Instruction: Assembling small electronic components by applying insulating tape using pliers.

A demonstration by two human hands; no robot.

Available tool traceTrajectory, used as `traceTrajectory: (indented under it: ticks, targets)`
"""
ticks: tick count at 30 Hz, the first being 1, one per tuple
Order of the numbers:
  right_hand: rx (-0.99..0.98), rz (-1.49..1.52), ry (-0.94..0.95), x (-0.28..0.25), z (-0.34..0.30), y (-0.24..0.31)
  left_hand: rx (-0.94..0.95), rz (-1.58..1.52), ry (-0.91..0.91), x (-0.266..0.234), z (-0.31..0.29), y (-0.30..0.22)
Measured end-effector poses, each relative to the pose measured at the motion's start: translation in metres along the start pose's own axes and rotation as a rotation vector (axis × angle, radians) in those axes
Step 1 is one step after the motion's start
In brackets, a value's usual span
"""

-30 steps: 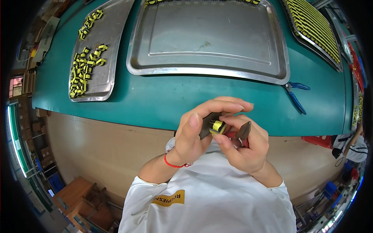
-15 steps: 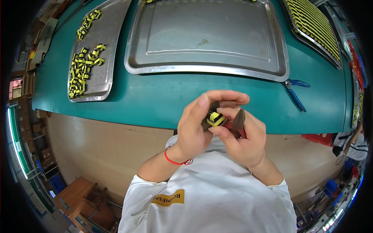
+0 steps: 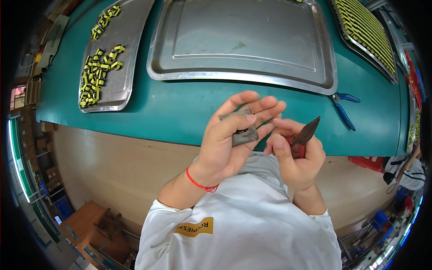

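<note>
My left hand point(image 3: 231, 139) is held up over the front edge of the green table point(image 3: 180, 112), pinching a small flat grey metal block point(image 3: 240, 130) between thumb and fingers. Beside it, my right hand point(image 3: 294, 155) grips red-handled pliers point(image 3: 303, 135), whose dark jaws point up and to the right, away from the block. The two hands nearly touch. No yellow part shows in either hand.
A large bare steel tray point(image 3: 243, 40) lies ahead. A narrower tray point(image 3: 114, 54) at the left holds several small yellow-and-black parts point(image 3: 96, 76). A tray of yellow rows point(image 3: 364, 31) sits at the right. Blue-handled pliers point(image 3: 344, 110) lie on the table.
The small yellow part seen between my fingers earlier is out of sight now. The left hand has turned the grey block flat toward me, and the pliers have moved off to the right.
</note>
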State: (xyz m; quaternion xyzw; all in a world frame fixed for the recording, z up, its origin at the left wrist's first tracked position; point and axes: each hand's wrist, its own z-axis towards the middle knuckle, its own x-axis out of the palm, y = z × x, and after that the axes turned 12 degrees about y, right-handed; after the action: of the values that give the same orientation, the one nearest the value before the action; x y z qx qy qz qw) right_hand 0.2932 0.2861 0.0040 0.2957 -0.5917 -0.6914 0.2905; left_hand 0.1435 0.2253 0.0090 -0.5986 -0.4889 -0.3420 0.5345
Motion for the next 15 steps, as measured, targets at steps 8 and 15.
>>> traceTrajectory:
  ticks: [8, 15]
  targets:
    - [0.017, -0.02, 0.017, -0.0015, -0.0026, -0.002, 0.014, -0.024, -0.028, -0.0005, -0.0016, -0.0022]
    - [0.034, -0.072, 0.067, -0.004, -0.0015, -0.002, 0.083, 0.08, 0.007, -0.0024, -0.0014, 0.003]
